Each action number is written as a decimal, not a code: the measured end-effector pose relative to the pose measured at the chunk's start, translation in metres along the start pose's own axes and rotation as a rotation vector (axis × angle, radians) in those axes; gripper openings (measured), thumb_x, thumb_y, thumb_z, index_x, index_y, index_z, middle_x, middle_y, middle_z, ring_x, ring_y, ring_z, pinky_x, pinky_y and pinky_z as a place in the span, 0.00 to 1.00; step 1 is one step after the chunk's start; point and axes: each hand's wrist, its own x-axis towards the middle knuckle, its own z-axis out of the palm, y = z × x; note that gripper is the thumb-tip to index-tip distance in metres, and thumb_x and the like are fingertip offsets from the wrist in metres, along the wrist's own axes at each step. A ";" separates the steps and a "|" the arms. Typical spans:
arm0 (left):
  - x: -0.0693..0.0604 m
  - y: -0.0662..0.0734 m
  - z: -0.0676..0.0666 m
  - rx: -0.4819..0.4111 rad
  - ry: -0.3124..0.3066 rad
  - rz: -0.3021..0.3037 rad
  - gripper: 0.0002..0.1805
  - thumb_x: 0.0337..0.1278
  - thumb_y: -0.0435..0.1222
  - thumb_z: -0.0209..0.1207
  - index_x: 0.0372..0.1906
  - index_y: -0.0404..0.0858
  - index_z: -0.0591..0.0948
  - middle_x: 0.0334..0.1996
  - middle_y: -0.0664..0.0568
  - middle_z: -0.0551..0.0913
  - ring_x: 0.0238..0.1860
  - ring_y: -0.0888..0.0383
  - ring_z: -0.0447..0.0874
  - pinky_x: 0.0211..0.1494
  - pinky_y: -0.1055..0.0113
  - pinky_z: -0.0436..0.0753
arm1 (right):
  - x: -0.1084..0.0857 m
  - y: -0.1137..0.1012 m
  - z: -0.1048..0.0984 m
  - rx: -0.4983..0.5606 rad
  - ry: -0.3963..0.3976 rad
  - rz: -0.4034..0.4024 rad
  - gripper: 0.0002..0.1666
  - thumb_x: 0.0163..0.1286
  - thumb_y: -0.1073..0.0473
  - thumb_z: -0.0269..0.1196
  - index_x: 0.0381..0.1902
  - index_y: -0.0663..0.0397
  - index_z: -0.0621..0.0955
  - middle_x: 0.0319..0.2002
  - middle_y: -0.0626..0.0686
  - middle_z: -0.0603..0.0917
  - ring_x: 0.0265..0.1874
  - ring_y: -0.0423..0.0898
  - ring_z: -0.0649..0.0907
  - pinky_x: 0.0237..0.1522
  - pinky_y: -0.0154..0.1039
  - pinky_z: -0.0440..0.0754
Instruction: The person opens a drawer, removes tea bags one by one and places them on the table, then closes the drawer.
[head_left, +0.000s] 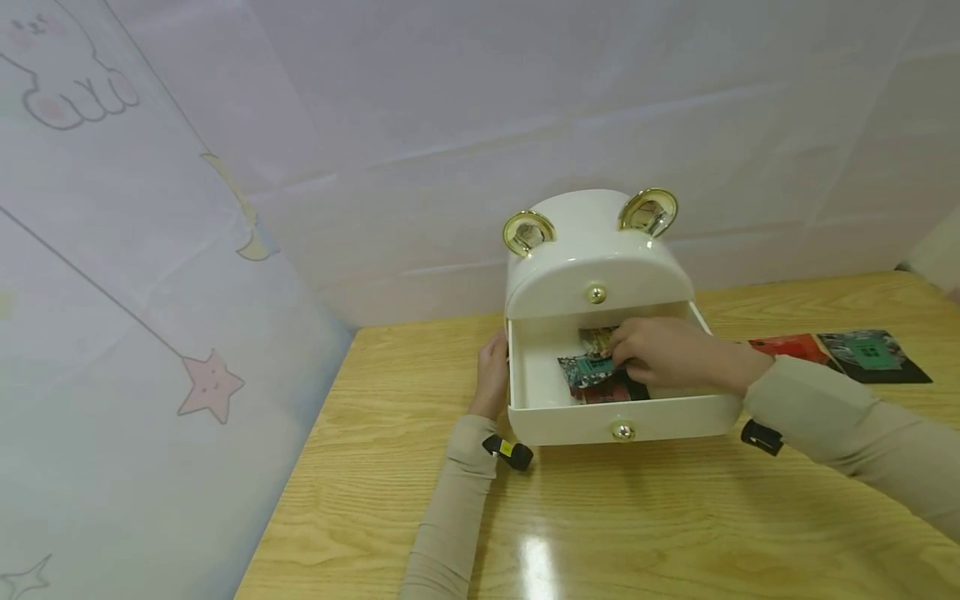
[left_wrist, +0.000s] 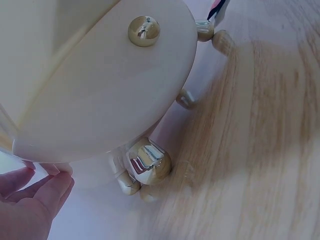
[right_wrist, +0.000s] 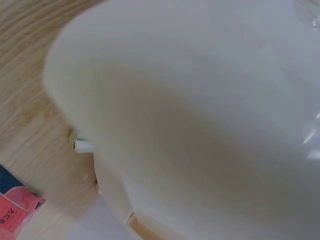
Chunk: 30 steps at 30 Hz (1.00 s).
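A white drawer box with gold ear-shaped handles stands on the table, its lower drawer pulled out. Inside the drawer lie several small sachets, among them a red one. My right hand reaches in over the drawer's right side and pinches a dark patterned sachet with a green label. On the box's left side, my left hand rests with its fingers against the wall; the left wrist view shows its fingertips touching the white shell. The right wrist view hides the right hand behind the drawer wall.
Right of the box, a red sachet and a dark sachet with a green label lie on the wooden table. Gold ball feet hold the box up. A patterned cloth wall stands behind and to the left.
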 end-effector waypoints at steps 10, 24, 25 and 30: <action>-0.001 0.001 0.000 -0.004 -0.019 -0.001 0.21 0.71 0.41 0.38 0.50 0.30 0.75 0.40 0.45 0.78 0.38 0.59 0.75 0.42 0.65 0.78 | 0.000 -0.007 -0.002 0.149 0.147 0.022 0.12 0.43 0.68 0.64 0.23 0.46 0.76 0.20 0.39 0.77 0.18 0.35 0.73 0.21 0.34 0.72; -0.002 0.002 0.000 0.004 -0.012 -0.015 0.22 0.71 0.41 0.37 0.52 0.30 0.74 0.42 0.46 0.78 0.39 0.59 0.75 0.43 0.64 0.78 | 0.001 -0.013 0.000 0.181 0.191 0.074 0.16 0.47 0.72 0.64 0.36 0.55 0.82 0.24 0.46 0.81 0.15 0.35 0.68 0.19 0.33 0.69; -0.001 0.002 0.000 0.005 -0.009 -0.017 0.22 0.71 0.41 0.37 0.53 0.31 0.75 0.42 0.46 0.78 0.40 0.59 0.76 0.43 0.64 0.78 | 0.001 -0.013 0.000 0.172 0.193 0.074 0.15 0.47 0.71 0.65 0.35 0.55 0.83 0.25 0.46 0.82 0.16 0.35 0.70 0.20 0.34 0.70; 0.001 -0.005 -0.002 0.004 -0.005 -0.016 0.22 0.71 0.43 0.38 0.52 0.33 0.76 0.42 0.46 0.79 0.40 0.58 0.76 0.44 0.63 0.78 | 0.000 -0.013 0.001 0.160 0.265 0.062 0.13 0.45 0.69 0.70 0.32 0.54 0.84 0.27 0.46 0.84 0.20 0.34 0.75 0.23 0.36 0.75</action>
